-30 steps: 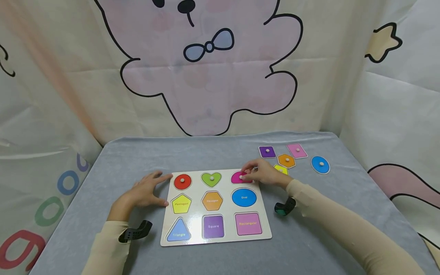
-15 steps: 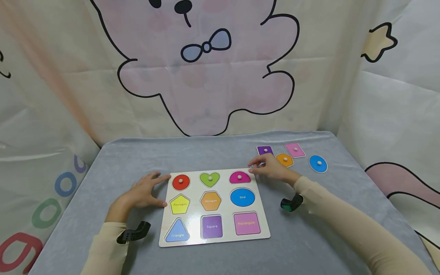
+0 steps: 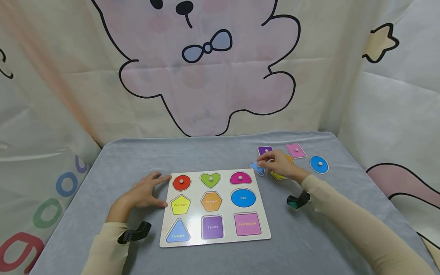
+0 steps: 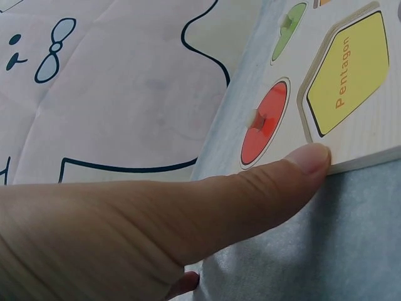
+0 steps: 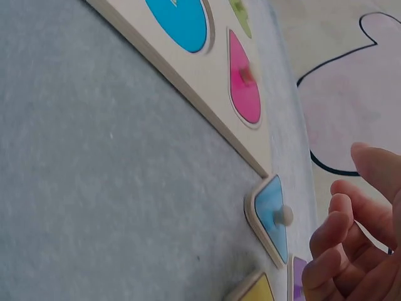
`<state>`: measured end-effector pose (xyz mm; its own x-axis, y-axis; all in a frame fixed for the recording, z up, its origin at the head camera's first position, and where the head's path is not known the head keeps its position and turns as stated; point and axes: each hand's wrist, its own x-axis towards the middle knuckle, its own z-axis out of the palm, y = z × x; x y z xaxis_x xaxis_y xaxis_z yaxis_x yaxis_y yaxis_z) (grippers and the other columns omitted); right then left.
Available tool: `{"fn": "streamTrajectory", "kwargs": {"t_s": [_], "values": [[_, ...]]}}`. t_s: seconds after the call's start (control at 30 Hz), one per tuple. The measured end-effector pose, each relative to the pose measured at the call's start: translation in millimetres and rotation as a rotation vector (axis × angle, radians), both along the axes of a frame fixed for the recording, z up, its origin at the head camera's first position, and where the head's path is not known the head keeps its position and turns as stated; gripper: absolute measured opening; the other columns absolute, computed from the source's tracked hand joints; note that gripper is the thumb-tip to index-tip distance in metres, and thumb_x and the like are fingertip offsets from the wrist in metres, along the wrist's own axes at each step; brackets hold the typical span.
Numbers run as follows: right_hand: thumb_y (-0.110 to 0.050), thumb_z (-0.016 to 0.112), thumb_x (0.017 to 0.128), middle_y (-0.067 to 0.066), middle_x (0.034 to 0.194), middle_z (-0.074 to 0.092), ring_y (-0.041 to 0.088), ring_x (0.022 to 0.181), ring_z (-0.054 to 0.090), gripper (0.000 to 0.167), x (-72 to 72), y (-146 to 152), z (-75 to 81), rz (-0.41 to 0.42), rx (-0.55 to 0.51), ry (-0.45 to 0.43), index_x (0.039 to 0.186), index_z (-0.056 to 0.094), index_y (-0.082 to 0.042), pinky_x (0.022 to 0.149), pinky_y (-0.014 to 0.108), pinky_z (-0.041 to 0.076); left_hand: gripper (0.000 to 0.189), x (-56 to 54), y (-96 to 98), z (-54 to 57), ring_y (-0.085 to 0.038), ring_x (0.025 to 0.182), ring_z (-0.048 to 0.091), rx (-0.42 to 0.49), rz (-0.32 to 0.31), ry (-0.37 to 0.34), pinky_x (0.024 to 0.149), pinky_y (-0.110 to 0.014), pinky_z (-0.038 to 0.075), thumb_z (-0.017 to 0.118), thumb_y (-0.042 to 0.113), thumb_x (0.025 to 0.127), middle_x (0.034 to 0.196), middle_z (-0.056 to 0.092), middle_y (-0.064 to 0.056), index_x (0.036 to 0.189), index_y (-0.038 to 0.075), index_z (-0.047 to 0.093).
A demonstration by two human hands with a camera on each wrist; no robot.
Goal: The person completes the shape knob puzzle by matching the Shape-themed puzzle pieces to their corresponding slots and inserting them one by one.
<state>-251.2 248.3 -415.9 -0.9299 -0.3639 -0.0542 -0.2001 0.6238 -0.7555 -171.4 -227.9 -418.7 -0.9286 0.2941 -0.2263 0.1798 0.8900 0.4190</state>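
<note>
My left hand [image 3: 142, 191] lies at the left edge of a white shape-puzzle board [image 3: 196, 219]. Its thumb [image 4: 269, 188] touches the board's edge beside the pentagon recess, and a finger reaches the upper left corner. Over the loose pieces at the upper right hovers my right hand [image 3: 278, 163], fingers loosely bent and holding nothing. Nearest to it is a blue triangle piece [image 5: 270, 210] with a wooden knob, apart from the fingers in the right wrist view and close to the board's corner. A yellow piece [image 3: 277, 176] and an orange piece [image 3: 290, 158] are partly hidden under this hand.
Set in the board's top row are a red circle [image 3: 181, 183], green heart [image 3: 210, 180] and pink semicircle [image 3: 240, 177]. A purple square piece [image 3: 264, 150], pink piece [image 3: 296, 150] and blue oval piece [image 3: 319, 165] lie on the grey cloth [image 3: 309, 236].
My right hand has let go of the pink semicircle, now seated in the board, and moved right and up to the loose pieces. My left hand stays at the board's edge.
</note>
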Motion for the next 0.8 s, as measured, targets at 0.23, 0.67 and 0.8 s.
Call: {"fn": "streamTrajectory", "kwargs": {"t_s": [0.23,0.67,0.8], "values": [[-0.032,0.061,0.102,0.022,0.103,0.064,0.024,0.077,0.059,0.040,1.2,21.0,3.1,-0.076,-0.006,-0.036,0.124,0.067,0.001,0.066,0.027,0.055,0.096,-0.3,1.4,-0.3,-0.054,0.145,0.028,0.006,0.003,-0.010,0.110,-0.081,0.023,0.090,0.043,0.070,0.159,0.031,-0.028,0.153,0.021,0.046],[-0.033,0.063,0.100,0.019,0.108,0.068,0.017,0.077,0.055,0.042,10.4,58.4,-7.2,-0.123,0.002,-0.045,0.124,0.068,0.002,0.061,0.023,0.050,0.096,-0.5,1.4,-3.1,-0.055,0.144,0.029,-0.003,0.007,0.002,0.110,-0.080,0.025,0.091,0.043,0.070,0.159,0.033,-0.028,0.153,0.021,0.046],[-0.025,0.067,0.098,0.017,0.108,0.068,0.017,0.085,0.056,0.034,11.9,64.6,-11.1,-0.096,0.015,-0.019,0.121,0.071,0.001,0.064,0.022,0.051,0.096,-0.1,1.4,-2.7,-0.056,0.144,0.030,-0.008,0.008,0.004,0.109,-0.080,0.025,0.091,0.042,0.070,0.159,0.033,-0.029,0.152,0.020,0.046]]}}
